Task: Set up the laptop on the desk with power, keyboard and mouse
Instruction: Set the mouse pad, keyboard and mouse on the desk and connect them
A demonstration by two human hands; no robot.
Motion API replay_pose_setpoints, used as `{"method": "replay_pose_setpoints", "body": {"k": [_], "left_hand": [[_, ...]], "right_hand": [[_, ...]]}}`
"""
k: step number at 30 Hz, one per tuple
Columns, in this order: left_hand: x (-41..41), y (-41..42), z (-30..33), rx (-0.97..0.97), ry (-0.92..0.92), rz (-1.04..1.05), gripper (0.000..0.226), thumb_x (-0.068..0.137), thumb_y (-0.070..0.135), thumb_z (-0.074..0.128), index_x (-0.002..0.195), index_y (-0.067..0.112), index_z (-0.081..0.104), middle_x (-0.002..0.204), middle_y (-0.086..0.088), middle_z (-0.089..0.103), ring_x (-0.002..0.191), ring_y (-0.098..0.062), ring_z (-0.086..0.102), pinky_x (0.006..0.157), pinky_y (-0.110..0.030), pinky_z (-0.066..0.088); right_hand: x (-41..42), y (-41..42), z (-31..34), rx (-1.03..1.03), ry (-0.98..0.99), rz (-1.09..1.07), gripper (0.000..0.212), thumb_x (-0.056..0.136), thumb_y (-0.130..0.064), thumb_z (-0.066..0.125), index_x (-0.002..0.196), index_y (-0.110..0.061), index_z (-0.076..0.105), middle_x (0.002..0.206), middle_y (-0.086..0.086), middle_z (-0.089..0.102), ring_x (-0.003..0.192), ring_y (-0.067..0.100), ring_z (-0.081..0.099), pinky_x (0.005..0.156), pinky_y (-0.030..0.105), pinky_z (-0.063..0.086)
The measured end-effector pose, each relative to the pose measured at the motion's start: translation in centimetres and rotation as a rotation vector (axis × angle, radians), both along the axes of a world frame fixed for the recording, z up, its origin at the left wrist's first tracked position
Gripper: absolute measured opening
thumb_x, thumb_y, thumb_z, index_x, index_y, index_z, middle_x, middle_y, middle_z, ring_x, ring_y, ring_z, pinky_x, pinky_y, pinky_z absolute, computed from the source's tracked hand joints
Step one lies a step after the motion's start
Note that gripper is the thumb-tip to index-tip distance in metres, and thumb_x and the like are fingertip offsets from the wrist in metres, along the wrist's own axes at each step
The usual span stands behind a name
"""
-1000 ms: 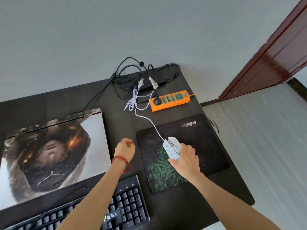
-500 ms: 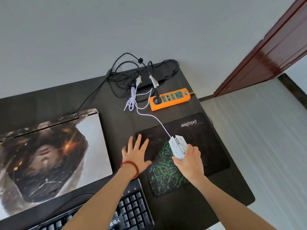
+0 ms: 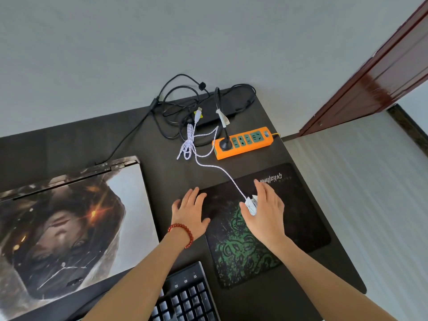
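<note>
A closed laptop point(image 3: 69, 228) with a picture on its lid lies at the left of the dark desk point(image 3: 162, 154). A black keyboard point(image 3: 185, 297) sits at the near edge. The white mouse point(image 3: 251, 205) is on the black-and-green mouse pad point(image 3: 301, 218). My right hand point(image 3: 266, 212) lies over the mouse with straight fingers and hides most of it. My left hand point(image 3: 191, 213) rests flat, fingers spread, at the pad's left edge. The mouse's white cable point(image 3: 217, 167) runs back to a loose USB plug point(image 3: 198, 113).
An orange power strip point(image 3: 245, 144) with one black plug in it lies behind the pad. Tangled black cables and a black power adapter point(image 3: 213, 117) sit at the desk's back edge by the wall. A dark red door point(image 3: 382, 66) stands at the right.
My left hand opened from a fist and settled flat at the pad's left edge. My right hand slid the mouse farther up the pad and straightened its fingers over it.
</note>
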State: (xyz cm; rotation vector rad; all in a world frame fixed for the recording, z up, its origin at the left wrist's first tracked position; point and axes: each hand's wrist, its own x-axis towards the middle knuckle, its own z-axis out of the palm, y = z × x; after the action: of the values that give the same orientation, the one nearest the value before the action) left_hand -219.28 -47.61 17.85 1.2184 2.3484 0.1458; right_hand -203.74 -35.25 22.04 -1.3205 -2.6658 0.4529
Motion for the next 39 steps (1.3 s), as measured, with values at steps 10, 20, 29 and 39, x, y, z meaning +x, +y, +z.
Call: {"method": "replay_pose_setpoints", "body": {"k": [10,20,29,39], "left_hand": [[-9.0,-6.7,0.6,-0.018,0.205,0.387,0.060,0.086,0.043,0.046,0.140,0.026,0.026,0.155,-0.003,0.010,0.143,-0.023,0.001,0.111,-0.058,0.008],[-9.8,-8.4,-1.2,-0.012,0.364,0.398,0.071,0.081,0.062,0.024,0.143,0.031,0.015,0.155,-0.005,0.016,0.143,-0.026,0.012,0.110,-0.057,0.008],[-9.7,-8.5,-0.9,0.061,0.318,0.445,0.054,0.091,0.041,0.013,0.142,0.030,0.024,0.153,-0.004,0.024,0.142,-0.024,0.017,0.111,-0.056,0.012],[-9.8,-8.4,-0.8,0.063,0.310,0.455,0.050,0.092,0.038,0.021,0.139,0.028,0.032,0.152,-0.004,0.028,0.141,-0.025,0.020,0.111,-0.056,0.013]], "right_hand": [[-19.0,1.2,-0.6,0.193,-0.286,0.684,0.064,0.086,-0.014,0.051,0.143,-0.019,0.022,0.140,0.015,0.036,0.129,0.031,0.031,0.103,0.046,0.028],[-25.1,2.1,-2.0,-0.068,-0.197,0.250,0.034,0.087,-0.012,0.053,0.119,-0.002,0.047,0.125,0.020,0.042,0.110,0.035,0.044,0.090,0.041,0.042],[-17.3,-2.8,-2.0,0.083,-0.081,0.789,0.013,0.083,-0.019,0.056,0.080,-0.008,0.062,0.079,0.008,0.062,0.069,0.027,0.059,0.067,0.038,0.044],[-20.7,-0.9,-1.7,0.142,-0.033,0.409,0.030,0.085,-0.035,0.057,0.089,-0.006,0.060,0.083,0.010,0.063,0.083,0.031,0.057,0.068,0.040,0.044]]}}
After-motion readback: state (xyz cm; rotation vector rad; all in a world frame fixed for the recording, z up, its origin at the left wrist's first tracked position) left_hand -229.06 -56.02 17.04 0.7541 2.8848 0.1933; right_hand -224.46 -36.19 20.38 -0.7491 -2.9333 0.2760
